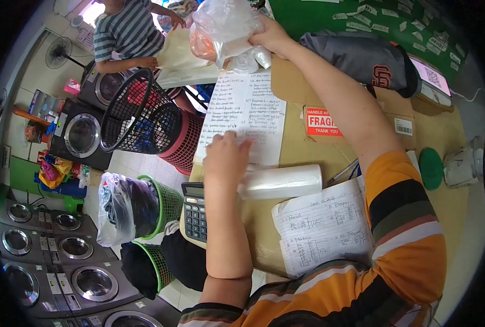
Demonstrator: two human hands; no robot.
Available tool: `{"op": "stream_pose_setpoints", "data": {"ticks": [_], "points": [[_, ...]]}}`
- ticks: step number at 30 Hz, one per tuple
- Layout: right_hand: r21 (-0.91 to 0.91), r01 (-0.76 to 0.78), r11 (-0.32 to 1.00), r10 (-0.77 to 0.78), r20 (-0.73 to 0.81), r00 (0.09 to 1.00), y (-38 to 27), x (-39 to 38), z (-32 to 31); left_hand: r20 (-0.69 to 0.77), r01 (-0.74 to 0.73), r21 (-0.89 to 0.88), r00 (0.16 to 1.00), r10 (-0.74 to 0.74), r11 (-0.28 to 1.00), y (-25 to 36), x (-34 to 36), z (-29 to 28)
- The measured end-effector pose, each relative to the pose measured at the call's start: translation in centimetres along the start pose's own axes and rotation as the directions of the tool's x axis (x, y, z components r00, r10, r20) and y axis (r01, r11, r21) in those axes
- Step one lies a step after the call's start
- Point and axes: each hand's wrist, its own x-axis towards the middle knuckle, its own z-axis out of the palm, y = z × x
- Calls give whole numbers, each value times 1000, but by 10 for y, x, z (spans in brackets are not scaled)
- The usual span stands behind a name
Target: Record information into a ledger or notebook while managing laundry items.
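Observation:
At the far edge of the table, my right hand [272, 39] grips the side of a bunched clear plastic bag [229, 24], which has something orange showing through it. My left hand [226, 158] hovers over a handwritten list [264, 117], its fingers smeared by motion. Close beside that hand lies a roll of clear plastic [283, 181]. I cannot make out whether the left fingers touch the roll or hold anything. Near my left wrist sits a calculator [194, 215], and to the right of it lies an open notebook [324, 223] with handwriting.
A pen [342, 172] lies beside the roll. A grey cap-like cloth item [357, 61], a phone [430, 76] and a jar [464, 165] occupy the right side. Laundry baskets [169, 204] and washers [95, 283] stand left. Another person [127, 32] stands across the table.

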Motion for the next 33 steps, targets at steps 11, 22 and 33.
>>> {"op": "stream_pose_setpoints", "data": {"ticks": [11,22,33], "points": [[-68,-105,992,106,3,994,-11,-9,4,34,352,-90,936,-350,932,-66,3,-5],[-26,-102,994,103,8,995,-7,-9,3,139,443,-137,894,-425,886,-64,2,-3],[-36,-64,997,65,8,998,0,-4,0,34,279,-172,960,-278,945,-67,6,7]]}}
